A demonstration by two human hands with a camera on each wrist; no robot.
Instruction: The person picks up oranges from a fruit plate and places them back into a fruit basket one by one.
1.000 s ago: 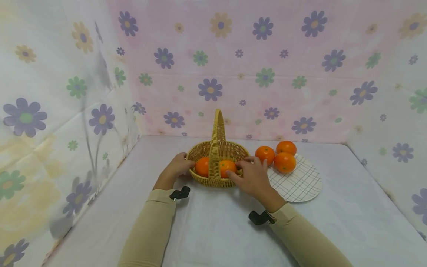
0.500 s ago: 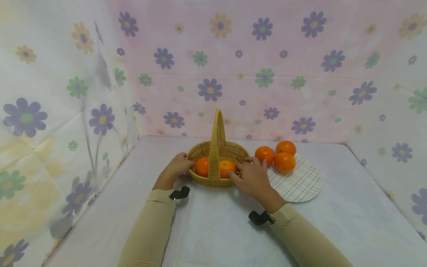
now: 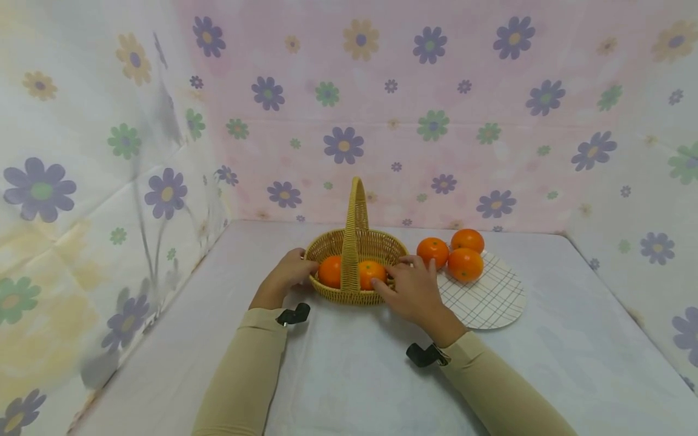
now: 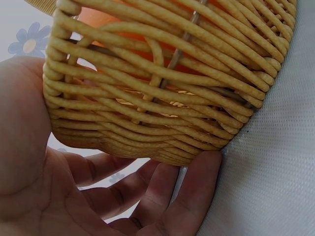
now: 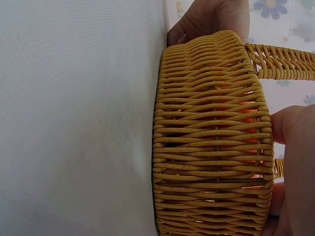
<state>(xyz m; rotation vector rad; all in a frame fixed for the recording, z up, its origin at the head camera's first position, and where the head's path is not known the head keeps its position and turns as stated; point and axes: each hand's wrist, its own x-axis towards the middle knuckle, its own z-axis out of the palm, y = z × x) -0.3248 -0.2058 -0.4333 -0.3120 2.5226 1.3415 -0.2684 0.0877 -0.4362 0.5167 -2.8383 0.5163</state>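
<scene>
Hardly anything is shifting since a moment ago: the left hand (image 3: 287,275) and right hand (image 3: 412,289) are still cupping the wicker basket (image 3: 355,264) at centre table, two oranges (image 3: 372,271) inside, three more on the checked plate (image 3: 488,300) right.

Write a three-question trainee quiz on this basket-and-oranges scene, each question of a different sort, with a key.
1. True or false: the wicker basket holds two oranges.
2. Multiple choice: where are the three other oranges? A) by the far edge of the checked plate; B) in the left hand; C) on the floor.
3. Fill in: the left hand and the right hand hold the basket by its two ____.

Key
1. True: one orange shows on each side of the upright handle.
2. A.
3. Sides: each hand is against the woven wall, one left and one right of the basket, which stands on the white table.
</scene>
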